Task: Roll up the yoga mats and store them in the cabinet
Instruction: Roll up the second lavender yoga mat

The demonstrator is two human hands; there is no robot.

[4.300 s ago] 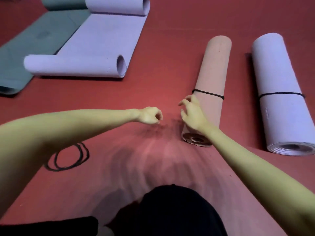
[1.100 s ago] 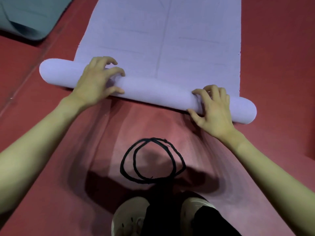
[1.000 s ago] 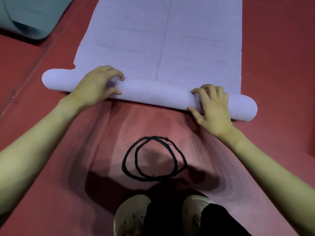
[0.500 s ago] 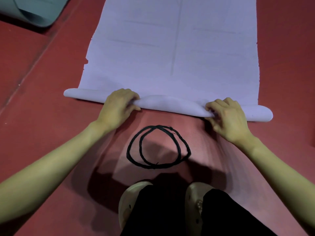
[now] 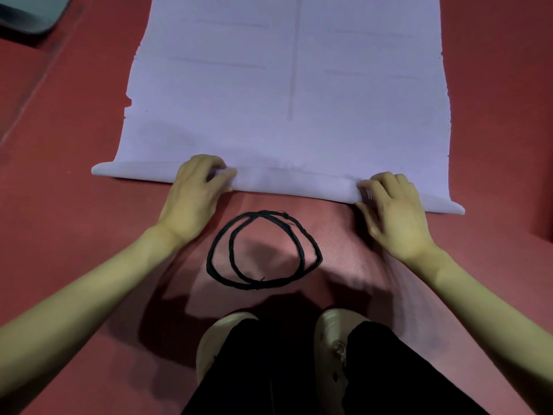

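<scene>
Step in hand: starting the roll of the lilac yoga mat point(image 5: 287, 94) — flat on the red floor point(image 5: 59, 229), near edge folded into a thin first turn. Left hand point(image 5: 194, 193) and right hand point(image 5: 395, 211) curled over that edge, pinching it. Next: even forward push on both sides — a tight, straight core; black cord loop point(image 5: 263, 250) close by for tying.

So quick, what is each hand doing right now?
Left hand: grips the near rolled edge of the purple mat.
Right hand: grips the same rolled edge, further right.
</scene>
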